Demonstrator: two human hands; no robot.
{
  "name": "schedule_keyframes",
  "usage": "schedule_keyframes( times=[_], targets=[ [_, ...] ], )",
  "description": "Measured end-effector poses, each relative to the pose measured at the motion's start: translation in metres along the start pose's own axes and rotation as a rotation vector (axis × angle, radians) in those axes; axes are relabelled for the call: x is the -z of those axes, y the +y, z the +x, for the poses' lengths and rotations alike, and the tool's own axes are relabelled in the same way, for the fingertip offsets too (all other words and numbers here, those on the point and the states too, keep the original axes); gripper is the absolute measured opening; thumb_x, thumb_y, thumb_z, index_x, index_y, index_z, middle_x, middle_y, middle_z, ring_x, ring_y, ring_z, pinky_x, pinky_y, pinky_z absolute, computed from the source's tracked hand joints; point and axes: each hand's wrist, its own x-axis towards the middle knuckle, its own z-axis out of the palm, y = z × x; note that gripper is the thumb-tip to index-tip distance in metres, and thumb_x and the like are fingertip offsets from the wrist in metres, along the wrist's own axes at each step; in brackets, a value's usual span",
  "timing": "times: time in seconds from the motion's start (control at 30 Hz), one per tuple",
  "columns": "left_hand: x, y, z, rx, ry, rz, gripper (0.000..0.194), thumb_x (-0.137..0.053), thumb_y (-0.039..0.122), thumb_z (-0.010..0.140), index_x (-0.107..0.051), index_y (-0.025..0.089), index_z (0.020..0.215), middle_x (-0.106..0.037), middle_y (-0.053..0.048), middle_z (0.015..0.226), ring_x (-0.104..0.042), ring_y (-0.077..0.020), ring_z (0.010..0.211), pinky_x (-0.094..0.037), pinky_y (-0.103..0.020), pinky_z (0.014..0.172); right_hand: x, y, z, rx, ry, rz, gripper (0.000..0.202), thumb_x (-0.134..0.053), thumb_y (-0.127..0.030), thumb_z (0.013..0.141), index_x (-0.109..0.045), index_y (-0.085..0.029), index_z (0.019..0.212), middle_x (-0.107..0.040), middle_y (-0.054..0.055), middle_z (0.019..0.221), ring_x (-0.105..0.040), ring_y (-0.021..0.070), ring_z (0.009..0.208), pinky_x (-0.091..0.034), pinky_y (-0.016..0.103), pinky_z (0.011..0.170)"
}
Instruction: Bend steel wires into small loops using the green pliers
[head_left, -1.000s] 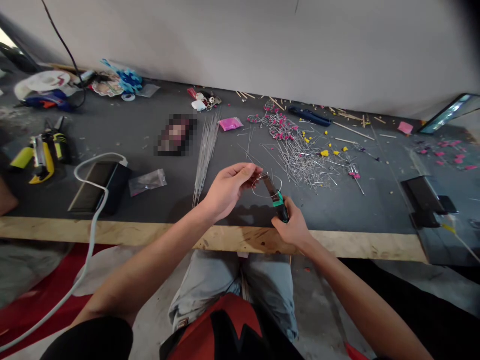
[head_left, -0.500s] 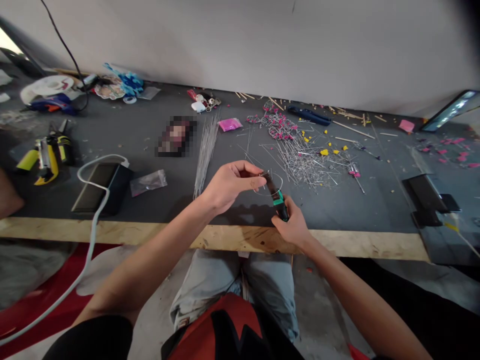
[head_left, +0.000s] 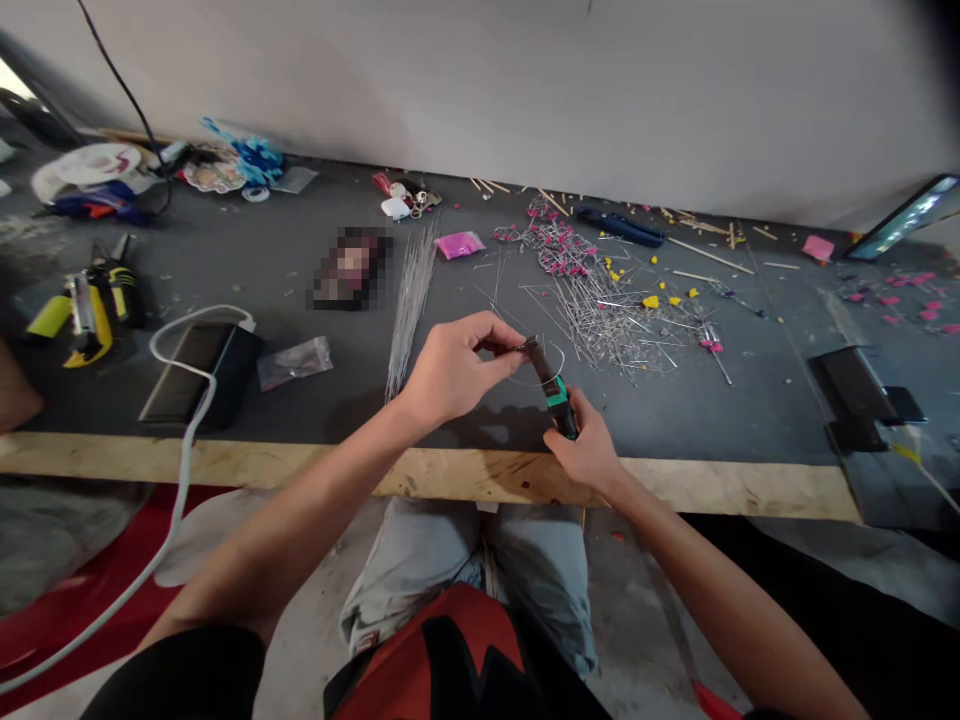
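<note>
My right hand (head_left: pixel 589 440) is wrapped round the black and green handles of a pair of pliers (head_left: pixel 557 395). Their dark metal jaws point up and to the left, towards my left fingertips. With thumb and forefinger together, my left hand (head_left: pixel 457 368) pinches a thin metal wire (head_left: pixel 562 358) beside the jaw tips. That wire bends in a loop around the pliers. Just beyond my left hand lies a bundle of straight wires (head_left: pixel 411 300). Further right is a heap of bent wire pieces (head_left: pixel 615 325), some with pink or yellow bits.
Near the back are a pink packet (head_left: pixel 460 245), keys (head_left: pixel 405 197) and a dark blue tool (head_left: pixel 621 227). On the left are a power bank (head_left: pixel 202 370) with a white cable, a clear bag (head_left: pixel 295 363) and a yellow cutter (head_left: pixel 88 320). Another person's arm (head_left: pixel 15 390) shows at the left edge.
My left hand has turned slightly, its knuckles a little higher, still pinching by the jaw tips. The wire loop has shifted slightly; my right hand has hardly moved.
</note>
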Motion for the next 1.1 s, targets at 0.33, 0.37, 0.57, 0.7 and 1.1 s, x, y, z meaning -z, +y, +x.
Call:
schedule_keyframes(
  times=[0.33, 0.37, 0.57, 0.7, 1.1],
  targets=[
    [0.002, 0.016, 0.008, -0.073, -0.065, 0.304, 0.008, -0.065, 0.024, 0.073, -0.067, 0.019, 0.078, -0.067, -0.001, 0.073, -0.054, -0.0133, 0.062, -0.039, -0.026, 0.061, 0.001, 0.002, 0.001, -0.033, -0.011, 0.053, 0.027, -0.051, -0.013, 0.065, -0.05, -0.021, 0.091, -0.049, -0.004, 0.072, -0.042, 0.0113, 0.061, -0.035, 0.024, 0.059],
    [0.002, 0.018, 0.009, -0.084, -0.062, 0.341, 0.007, -0.064, 0.023, 0.073, -0.067, 0.019, 0.078, -0.067, -0.001, 0.073, -0.053, -0.0136, 0.062, -0.039, -0.027, 0.061, 0.001, 0.003, 0.001, -0.033, -0.014, 0.054, 0.027, -0.051, -0.013, 0.065, -0.05, -0.021, 0.091, -0.049, -0.004, 0.072, -0.042, 0.0112, 0.061, -0.035, 0.024, 0.059],
    [0.004, 0.028, 0.011, -0.115, -0.106, 0.497, 0.006, -0.062, 0.016, 0.073, -0.066, 0.019, 0.076, -0.065, -0.002, 0.069, -0.053, -0.0145, 0.061, -0.038, -0.027, 0.061, 0.002, 0.003, 0.001, -0.038, -0.033, 0.048, 0.029, -0.051, -0.013, 0.066, -0.05, -0.02, 0.094, -0.046, -0.005, 0.069, -0.039, 0.0103, 0.058, -0.034, 0.023, 0.058],
    [0.0, 0.027, 0.008, -0.194, -0.062, 0.663, 0.006, -0.06, 0.016, 0.074, -0.064, 0.019, 0.077, -0.064, -0.002, 0.07, -0.055, -0.0147, 0.064, -0.039, -0.027, 0.061, 0.002, 0.003, -0.001, -0.051, -0.036, 0.051, 0.031, -0.051, -0.013, 0.066, -0.05, -0.02, 0.096, -0.046, -0.006, 0.068, -0.038, 0.0099, 0.057, -0.034, 0.023, 0.057],
    [0.002, 0.023, 0.001, 0.016, -0.099, 0.409, 0.013, -0.063, 0.028, 0.075, -0.065, 0.018, 0.083, -0.066, -0.001, 0.074, -0.058, -0.0124, 0.066, -0.044, -0.023, 0.061, 0.002, 0.0, -0.004, -0.01, -0.037, 0.068, 0.039, -0.05, -0.011, 0.066, -0.051, -0.02, 0.104, -0.056, -0.002, 0.081, -0.049, 0.0118, 0.067, -0.038, 0.023, 0.062]
  ],
)
